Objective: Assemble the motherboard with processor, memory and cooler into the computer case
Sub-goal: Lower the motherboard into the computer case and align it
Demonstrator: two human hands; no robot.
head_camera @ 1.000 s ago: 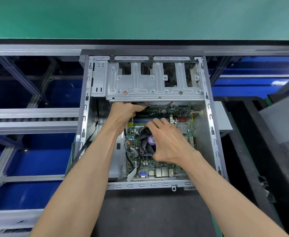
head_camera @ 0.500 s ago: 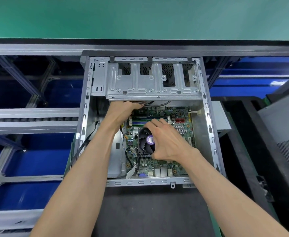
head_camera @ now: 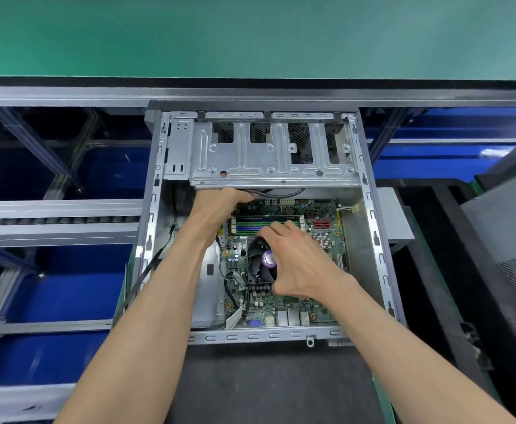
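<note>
Inside the open computer case [head_camera: 373, 240], which lies on its side with its long axis running away from the person, the motherboard [head_camera: 293, 304] sits flat on the case floor, its port row at the near rim and its memory slots [head_camera: 247, 224] crosswise toward the far end. At the board's middle stands the cooler [head_camera: 258, 264], fan face up, a purple label at its hub. The right hand [head_camera: 299, 261] curls over the cooler's right side, fingers bent across the top edge and thumb at the near corner — gripping it. The left hand [head_camera: 220, 206] reaches to the board's far left corner under the drive cage [head_camera: 275, 157]; its fingers are curled, and a black cable [head_camera: 281, 194] runs out from them, though the fingertips are hidden and the grip itself is hard to make out. Much of the board's left and centre is covered by the forearms. Beneath the case lies a dark mat [head_camera: 266, 384] — metal rails [head_camera: 55, 221] and blue bins [head_camera: 67, 283] flank it, green floor beyond.
</note>
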